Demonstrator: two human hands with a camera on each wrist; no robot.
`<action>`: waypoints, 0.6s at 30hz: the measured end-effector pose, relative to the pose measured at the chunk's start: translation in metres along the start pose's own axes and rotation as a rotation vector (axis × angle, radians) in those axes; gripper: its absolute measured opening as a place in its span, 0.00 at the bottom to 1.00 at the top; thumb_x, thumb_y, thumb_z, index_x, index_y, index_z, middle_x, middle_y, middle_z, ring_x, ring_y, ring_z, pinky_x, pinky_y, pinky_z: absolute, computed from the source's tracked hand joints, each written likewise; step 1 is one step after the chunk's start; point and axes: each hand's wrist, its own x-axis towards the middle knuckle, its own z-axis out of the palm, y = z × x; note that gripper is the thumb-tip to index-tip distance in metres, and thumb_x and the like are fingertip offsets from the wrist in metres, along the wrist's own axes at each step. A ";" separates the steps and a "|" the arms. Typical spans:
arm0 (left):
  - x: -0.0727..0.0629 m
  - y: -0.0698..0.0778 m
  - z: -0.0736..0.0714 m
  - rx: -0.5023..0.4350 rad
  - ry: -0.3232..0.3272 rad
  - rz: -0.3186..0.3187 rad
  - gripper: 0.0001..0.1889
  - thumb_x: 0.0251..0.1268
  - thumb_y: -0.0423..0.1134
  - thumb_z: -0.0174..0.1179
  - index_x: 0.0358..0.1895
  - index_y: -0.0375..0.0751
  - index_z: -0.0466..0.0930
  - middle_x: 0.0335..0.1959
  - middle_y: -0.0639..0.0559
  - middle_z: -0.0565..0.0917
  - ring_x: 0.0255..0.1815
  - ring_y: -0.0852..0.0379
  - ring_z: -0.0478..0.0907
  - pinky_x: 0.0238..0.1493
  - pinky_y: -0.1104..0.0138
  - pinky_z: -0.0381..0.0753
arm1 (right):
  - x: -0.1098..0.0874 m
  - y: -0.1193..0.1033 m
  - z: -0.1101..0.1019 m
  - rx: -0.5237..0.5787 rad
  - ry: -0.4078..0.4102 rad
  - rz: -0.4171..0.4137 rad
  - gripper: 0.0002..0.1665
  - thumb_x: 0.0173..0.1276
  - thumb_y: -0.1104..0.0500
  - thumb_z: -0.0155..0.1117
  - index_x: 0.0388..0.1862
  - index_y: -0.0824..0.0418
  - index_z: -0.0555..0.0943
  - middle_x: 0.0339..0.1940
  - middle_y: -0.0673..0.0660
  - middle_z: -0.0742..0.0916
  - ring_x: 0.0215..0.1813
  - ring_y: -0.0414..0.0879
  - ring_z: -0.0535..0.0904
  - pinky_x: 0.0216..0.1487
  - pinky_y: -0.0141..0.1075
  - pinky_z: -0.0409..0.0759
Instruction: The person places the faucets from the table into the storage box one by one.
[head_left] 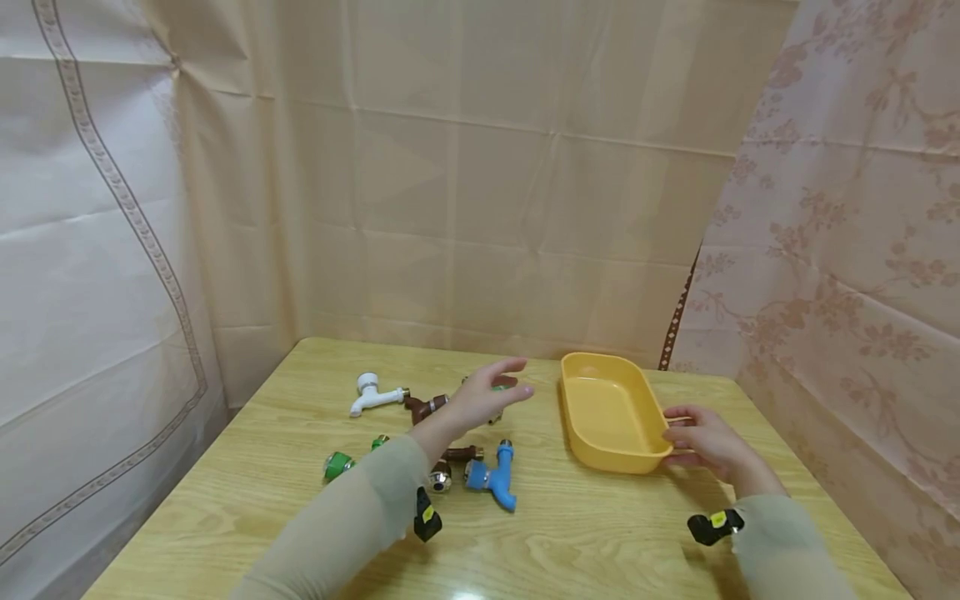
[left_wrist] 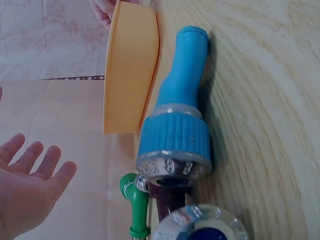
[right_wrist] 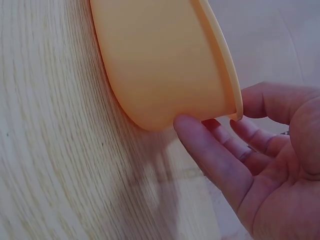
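My left hand (head_left: 476, 402) hovers over the taps with fingers spread and nothing in them. Below it are a blue tap (head_left: 501, 479), a dark brown tap (head_left: 463, 454) and another brown tap (head_left: 422, 409). A green tap (left_wrist: 138, 202) is partly hidden behind that hand in the head view. Over at the right, my right hand (head_left: 708, 442) holds the near right corner of a yellow plastic tray (head_left: 603, 408). In the right wrist view its fingers (right_wrist: 210, 160) lie against the outer wall and at the rim. The tray's inside is bare.
A white tap (head_left: 377, 398) lies at the back left of the wooden table (head_left: 600, 533), with a green tap (head_left: 339, 465) nearer, partly behind the left sleeve. Cloth curtains (head_left: 495, 183) hang behind and on both sides.
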 end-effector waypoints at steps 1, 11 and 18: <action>-0.001 0.000 -0.001 0.001 0.000 -0.002 0.32 0.71 0.56 0.64 0.75 0.58 0.68 0.74 0.55 0.70 0.71 0.47 0.69 0.64 0.48 0.74 | 0.000 0.000 0.001 -0.001 -0.004 0.000 0.32 0.72 0.69 0.57 0.69 0.79 0.56 0.51 0.64 0.78 0.43 0.49 0.84 0.48 0.53 0.85; -0.008 -0.005 -0.010 -0.002 -0.026 -0.018 0.32 0.72 0.54 0.63 0.76 0.55 0.67 0.73 0.55 0.71 0.71 0.44 0.68 0.65 0.48 0.74 | 0.000 -0.004 0.011 -0.019 -0.016 0.003 0.32 0.69 0.70 0.58 0.66 0.78 0.57 0.53 0.67 0.75 0.43 0.51 0.84 0.47 0.51 0.86; -0.016 -0.009 -0.017 0.041 -0.023 -0.018 0.32 0.72 0.54 0.63 0.77 0.54 0.67 0.73 0.54 0.71 0.71 0.43 0.69 0.64 0.49 0.75 | -0.004 -0.007 0.019 -0.058 -0.032 0.015 0.32 0.69 0.70 0.60 0.65 0.78 0.58 0.52 0.68 0.75 0.44 0.53 0.84 0.48 0.52 0.86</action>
